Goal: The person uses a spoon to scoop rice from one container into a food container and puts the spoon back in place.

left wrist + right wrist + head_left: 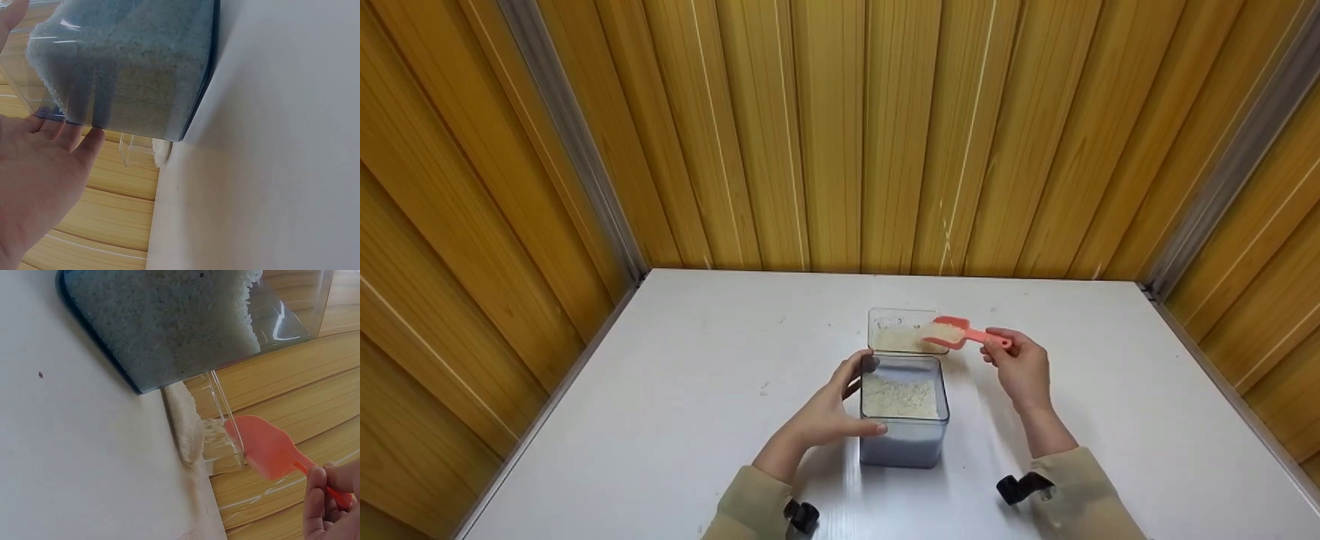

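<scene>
A blue-tinted clear container (904,442) full of white rice (901,397) stands upright on the table. My left hand (836,409) holds it from the left, thumb on the near side and fingers round the far left corner. In the left wrist view, those fingertips (93,140) touch its wall. My right hand (1024,371) pinches the handle of a coral-red scoop (264,447). The scoop tilts over the rim of a smaller clear box (883,319) behind the container, and rice pours from it. A heap of rice (184,422) lies inside that box.
Both containers stand on a white table (697,405). Wood-patterned panels (825,135) enclose its back and sides. A small dark speck (40,375) lies on the tabletop. Black camera mounts sit on both sleeves (1080,487).
</scene>
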The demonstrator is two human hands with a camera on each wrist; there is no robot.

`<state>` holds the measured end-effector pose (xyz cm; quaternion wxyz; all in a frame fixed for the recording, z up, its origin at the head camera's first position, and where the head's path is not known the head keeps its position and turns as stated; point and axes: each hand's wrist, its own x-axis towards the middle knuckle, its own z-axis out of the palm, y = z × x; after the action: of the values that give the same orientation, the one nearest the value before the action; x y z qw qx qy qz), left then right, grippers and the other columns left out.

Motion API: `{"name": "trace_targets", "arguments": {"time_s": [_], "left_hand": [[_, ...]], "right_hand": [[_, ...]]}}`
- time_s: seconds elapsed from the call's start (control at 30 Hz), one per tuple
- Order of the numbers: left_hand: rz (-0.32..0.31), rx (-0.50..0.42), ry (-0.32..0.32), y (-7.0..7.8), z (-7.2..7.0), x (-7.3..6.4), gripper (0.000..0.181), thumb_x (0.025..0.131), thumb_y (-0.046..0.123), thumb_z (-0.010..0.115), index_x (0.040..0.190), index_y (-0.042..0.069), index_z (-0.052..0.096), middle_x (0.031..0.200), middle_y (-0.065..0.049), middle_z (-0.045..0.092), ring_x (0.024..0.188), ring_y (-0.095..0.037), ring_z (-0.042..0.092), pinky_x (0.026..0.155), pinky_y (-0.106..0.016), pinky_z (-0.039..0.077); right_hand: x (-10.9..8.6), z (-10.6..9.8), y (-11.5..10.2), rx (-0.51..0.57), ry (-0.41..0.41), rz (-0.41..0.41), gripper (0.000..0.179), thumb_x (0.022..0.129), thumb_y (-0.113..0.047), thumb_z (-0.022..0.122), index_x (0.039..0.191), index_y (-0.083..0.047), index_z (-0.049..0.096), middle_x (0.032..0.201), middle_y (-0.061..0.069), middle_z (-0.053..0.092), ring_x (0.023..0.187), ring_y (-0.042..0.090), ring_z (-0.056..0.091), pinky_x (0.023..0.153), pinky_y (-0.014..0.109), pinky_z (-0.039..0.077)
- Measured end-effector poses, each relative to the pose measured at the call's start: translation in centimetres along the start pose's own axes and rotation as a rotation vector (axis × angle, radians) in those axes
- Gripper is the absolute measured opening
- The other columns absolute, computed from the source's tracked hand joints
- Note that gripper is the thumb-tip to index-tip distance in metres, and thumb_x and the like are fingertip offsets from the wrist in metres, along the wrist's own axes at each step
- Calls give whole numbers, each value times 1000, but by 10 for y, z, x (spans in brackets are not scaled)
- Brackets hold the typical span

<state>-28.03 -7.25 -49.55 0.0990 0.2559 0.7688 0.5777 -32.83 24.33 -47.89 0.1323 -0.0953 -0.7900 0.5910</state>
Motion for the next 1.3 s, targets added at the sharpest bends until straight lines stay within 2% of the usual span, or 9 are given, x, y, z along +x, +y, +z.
{"name": "trace_targets", "arguments": {"time_s": [0.13,0.27,0.4,0.57,0.87,0.97,1.13,1.23,1.3], "left_hand": [[2,-2,-2,0,0,0,109,77,27,89,163,26,21,167,-5,30,158,-28,28,132,-42,27],[-1,-13,-5,0,0,0,109,78,26,89,163,28,21,167,-5,30,158,-30,28,132,-44,26],[-2,-25,-6,-1,0,0,109,78,25,89,163,29,21,166,-6,31,158,-33,27,132,-46,26],[-4,-18,0,-1,1,0,109,77,25,89,163,28,21,166,-5,31,158,-30,27,132,-45,26],[7,-19,-12,-2,-1,1,108,79,24,88,163,23,21,166,-7,31,158,-32,27,132,-46,26],[-5,-16,-12,-2,-1,1,108,79,24,88,163,25,20,167,-6,30,158,-31,26,132,-46,26],[-4,-15,-12,-2,0,0,109,80,23,88,164,21,19,168,-8,29,158,-32,25,132,-46,26],[4,-16,-11,-2,0,1,109,79,22,88,164,19,19,167,-8,30,158,-30,26,132,-45,25],[10,-17,-9,-2,0,1,109,79,22,88,164,20,20,166,-7,31,158,-29,26,132,-44,25]], "right_hand": [[-3,2,-2,-51,25,-68,28,102,-9,64,126,1,69,99,13,75,74,-1,64,68,13,58],[-6,5,-1,-92,55,-155,25,100,-5,64,123,2,71,100,20,75,71,-1,63,62,11,52],[-9,7,0,-132,83,-232,23,98,0,64,119,2,72,97,23,75,69,-1,61,60,10,51],[-12,7,-2,-193,84,-306,23,97,1,65,119,2,72,95,21,75,72,4,61,59,9,48],[-16,8,-1,-326,111,-565,22,91,2,74,113,4,73,86,17,73,70,14,60,57,11,46],[-15,8,0,-363,125,-636,22,89,3,76,111,5,73,88,17,73,71,18,61,58,14,47],[-15,8,1,-374,126,-689,22,89,4,75,111,5,72,93,18,74,73,20,62,60,16,51],[-15,7,0,-371,135,-713,22,88,5,75,110,4,73,94,17,74,73,19,61,62,12,48],[-15,6,-1,-341,141,-698,23,88,5,76,110,4,73,91,17,74,71,16,61,61,7,46]]}}
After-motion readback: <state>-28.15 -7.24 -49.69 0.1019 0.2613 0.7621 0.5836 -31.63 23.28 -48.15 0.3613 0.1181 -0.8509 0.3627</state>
